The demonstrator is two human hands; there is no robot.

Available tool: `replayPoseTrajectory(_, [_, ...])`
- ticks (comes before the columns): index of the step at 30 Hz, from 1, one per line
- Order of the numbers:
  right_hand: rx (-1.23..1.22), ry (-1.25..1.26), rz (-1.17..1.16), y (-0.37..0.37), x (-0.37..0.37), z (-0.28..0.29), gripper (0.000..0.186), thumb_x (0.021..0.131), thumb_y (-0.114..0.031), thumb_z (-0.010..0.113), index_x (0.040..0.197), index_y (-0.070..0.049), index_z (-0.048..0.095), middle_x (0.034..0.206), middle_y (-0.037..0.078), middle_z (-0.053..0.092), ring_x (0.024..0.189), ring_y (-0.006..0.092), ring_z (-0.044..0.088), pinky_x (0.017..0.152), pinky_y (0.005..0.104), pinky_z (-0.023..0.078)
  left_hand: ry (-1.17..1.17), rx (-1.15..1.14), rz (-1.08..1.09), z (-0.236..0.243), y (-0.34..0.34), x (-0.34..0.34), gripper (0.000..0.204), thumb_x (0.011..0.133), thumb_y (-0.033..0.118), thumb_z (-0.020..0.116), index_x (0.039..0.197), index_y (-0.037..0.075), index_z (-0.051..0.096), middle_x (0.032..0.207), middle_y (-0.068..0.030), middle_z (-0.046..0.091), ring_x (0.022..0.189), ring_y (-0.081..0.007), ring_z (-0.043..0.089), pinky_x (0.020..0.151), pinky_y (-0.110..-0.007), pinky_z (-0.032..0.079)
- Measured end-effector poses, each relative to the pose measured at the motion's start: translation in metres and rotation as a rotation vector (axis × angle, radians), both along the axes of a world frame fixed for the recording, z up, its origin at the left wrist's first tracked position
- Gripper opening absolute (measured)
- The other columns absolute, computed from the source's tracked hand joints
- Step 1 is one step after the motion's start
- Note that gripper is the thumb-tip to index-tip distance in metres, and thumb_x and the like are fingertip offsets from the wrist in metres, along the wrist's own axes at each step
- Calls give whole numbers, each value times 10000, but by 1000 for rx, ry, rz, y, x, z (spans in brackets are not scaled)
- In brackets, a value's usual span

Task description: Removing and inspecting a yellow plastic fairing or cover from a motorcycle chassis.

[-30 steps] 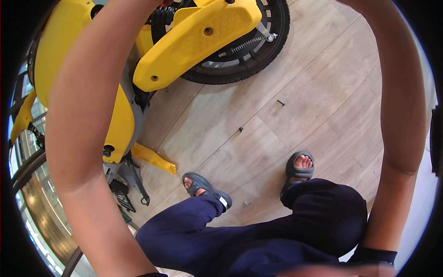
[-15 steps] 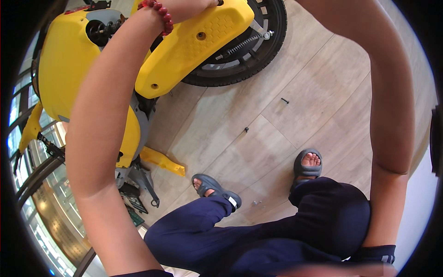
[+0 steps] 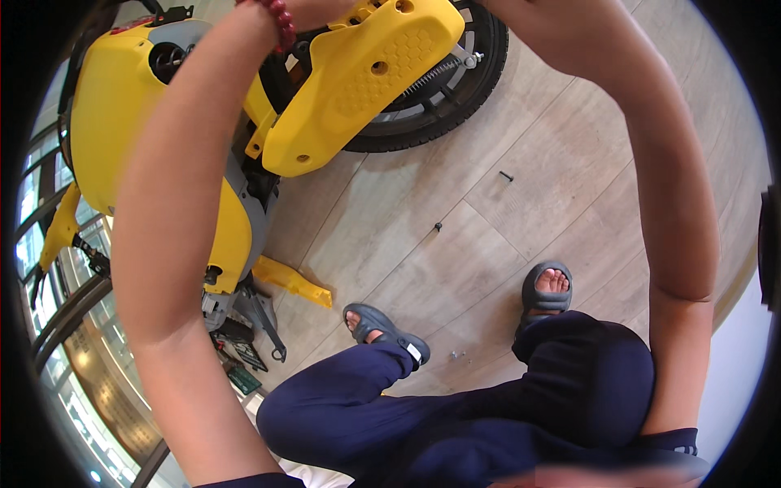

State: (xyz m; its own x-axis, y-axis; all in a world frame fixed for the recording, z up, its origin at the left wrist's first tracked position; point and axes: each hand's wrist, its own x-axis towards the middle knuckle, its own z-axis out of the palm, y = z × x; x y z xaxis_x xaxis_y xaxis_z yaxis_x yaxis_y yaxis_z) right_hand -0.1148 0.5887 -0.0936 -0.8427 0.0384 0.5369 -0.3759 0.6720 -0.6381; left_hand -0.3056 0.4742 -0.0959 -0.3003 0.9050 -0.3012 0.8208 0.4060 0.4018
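Observation:
A yellow plastic side cover (image 3: 370, 89) with round screw holes and a honeycomb texture stands slightly off the yellow scooter (image 3: 106, 114), beside its black rear wheel (image 3: 439, 114). My left hand (image 3: 313, 11), below a red bead bracelet, is at the cover's upper left edge. Reaching in from the other side, my right hand (image 3: 521, 18) meets the cover's upper right end. The cover rests on nothing visible and appears held between both hands, though the frame's upper edge cuts off most fingers. Dark parts show in the gap behind it.
Two dark screws lie apart on the wood-look floor, one long screw (image 3: 506, 176) and one short screw (image 3: 438, 227). A yellow strip-shaped part (image 3: 293, 281) lies by the scooter's front. My sandalled feet are nearby, with tiny clear bits (image 3: 460, 355) between them.
The side cover has shifted right and away from the scooter's body, widening the gap behind it. My left hand has moved left along its edge; my right hand has come in to the cover.

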Motion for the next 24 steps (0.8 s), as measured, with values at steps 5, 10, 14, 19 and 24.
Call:
replayPoseTrajectory(5, [60,-35,-75,3,-2,-23,218,828,46,578,1041,22,619,921,112,562,849,214,589,727,292,477,-114,122,99,-16,-21,-21,178,848,60,567,953,-52,657,803,-146,667,764,-184,636,727,-277,493])
replayPoseTrajectory(10, [-816,107,-473,56,48,-64,220,898,32,532,1115,60,553,971,75,587,850,132,590,740,222,498,100,310,-26,-20,-47,-35,175,941,125,522,1000,-10,616,889,-72,645,798,-171,611,766,-279,480])
replayPoseTrajectory(14, [-1242,76,-361,155,143,-171,194,909,15,511,1090,51,569,1083,183,631,1042,313,615,965,367,480,171,378,-60,-10,-47,6,137,880,70,577,984,4,637,843,-97,640,737,-183,615,697,-268,479])
replayPoseTrajectory(19, [-1252,32,-979,171,227,-269,164,864,56,549,1024,91,535,1005,176,594,961,297,638,932,339,521,156,425,-32,-13,-49,46,98,851,-3,588,940,-2,628,808,-115,610,682,-199,589,649,-265,469])
replayPoseTrajectory(24, [-1270,82,-1166,204,288,-304,279,847,50,535,1125,50,548,963,128,615,921,248,643,832,295,536,100,326,-16,-17,-67,65,108,834,-58,587,929,-14,613,794,-96,592,665,-179,567,637,-248,458])
